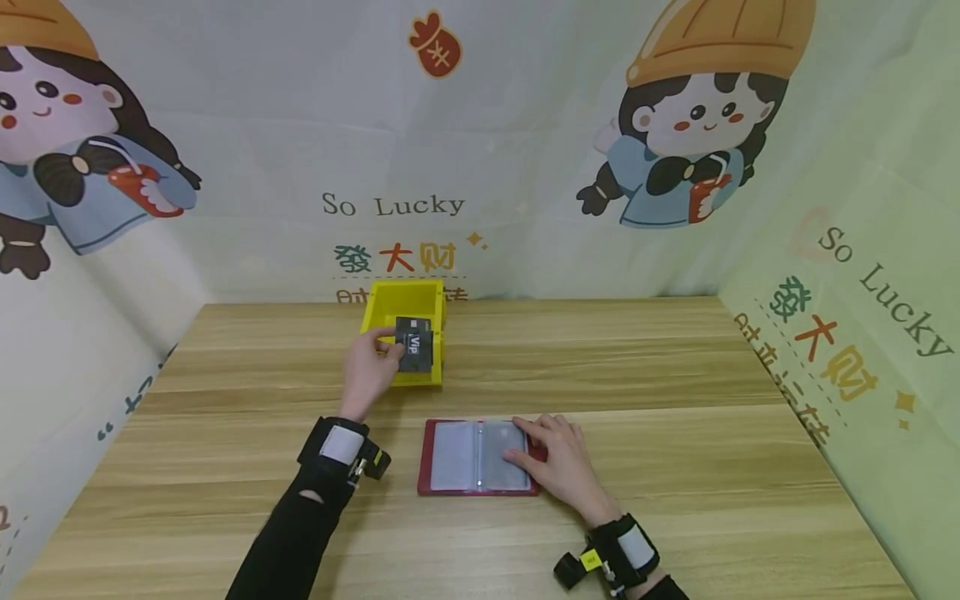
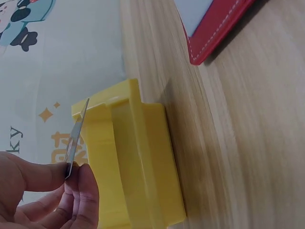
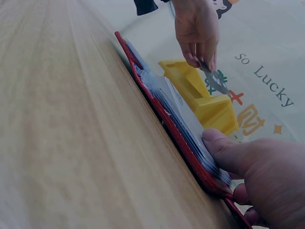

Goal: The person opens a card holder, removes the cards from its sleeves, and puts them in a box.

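Observation:
A yellow plastic box [image 1: 405,310] stands on the wooden table [image 1: 675,392] near the back wall. My left hand [image 1: 371,367] pinches a black VIP card [image 1: 415,343] by its edge, just above the box's front. From the left wrist view the card [image 2: 76,138] shows edge-on between thumb and fingers, beside the yellow box [image 2: 138,162]. A red card holder [image 1: 450,456] with clear sleeves lies open flat in front of me. My right hand [image 1: 558,458] rests on its right page, fingers straight. Seen by the right wrist, the thumb [image 3: 228,152] presses the sleeves [image 3: 176,107] down.
Printed cartoon backdrops wall the table in at the back [image 1: 480,150], left and right. Bare wood stretches to the right of the card holder and along the front edge.

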Demonstrator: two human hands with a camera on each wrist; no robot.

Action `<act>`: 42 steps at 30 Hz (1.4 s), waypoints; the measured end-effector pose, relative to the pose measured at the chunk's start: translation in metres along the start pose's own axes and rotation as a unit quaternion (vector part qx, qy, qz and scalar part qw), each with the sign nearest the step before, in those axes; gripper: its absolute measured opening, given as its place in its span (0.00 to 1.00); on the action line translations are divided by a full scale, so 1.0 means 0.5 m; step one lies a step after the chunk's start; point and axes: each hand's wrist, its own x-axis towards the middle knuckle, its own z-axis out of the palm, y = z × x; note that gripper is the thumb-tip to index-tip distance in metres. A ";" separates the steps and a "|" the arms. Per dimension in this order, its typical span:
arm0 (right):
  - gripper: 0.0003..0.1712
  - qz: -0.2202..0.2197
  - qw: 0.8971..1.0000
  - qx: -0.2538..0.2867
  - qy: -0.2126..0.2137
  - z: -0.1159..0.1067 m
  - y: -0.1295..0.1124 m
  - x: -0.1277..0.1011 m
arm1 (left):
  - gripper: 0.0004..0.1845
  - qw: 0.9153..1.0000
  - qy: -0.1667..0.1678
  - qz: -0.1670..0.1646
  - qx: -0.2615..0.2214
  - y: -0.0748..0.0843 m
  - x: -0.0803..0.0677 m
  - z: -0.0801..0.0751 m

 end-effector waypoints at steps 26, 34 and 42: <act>0.29 0.005 1.000 -0.004 -0.005 0.002 0.004 0.000 | 0.08 0.991 0.043 0.049 0.120 -0.002 0.062 0.060; 0.30 -0.004 1.000 -0.006 0.001 0.003 0.004 0.000 | 0.07 0.980 0.015 0.037 0.194 -0.007 0.061 0.072; 0.29 0.008 1.000 0.002 -0.003 0.001 0.003 -0.001 | 0.11 0.967 -0.038 0.001 0.252 0.006 0.052 0.080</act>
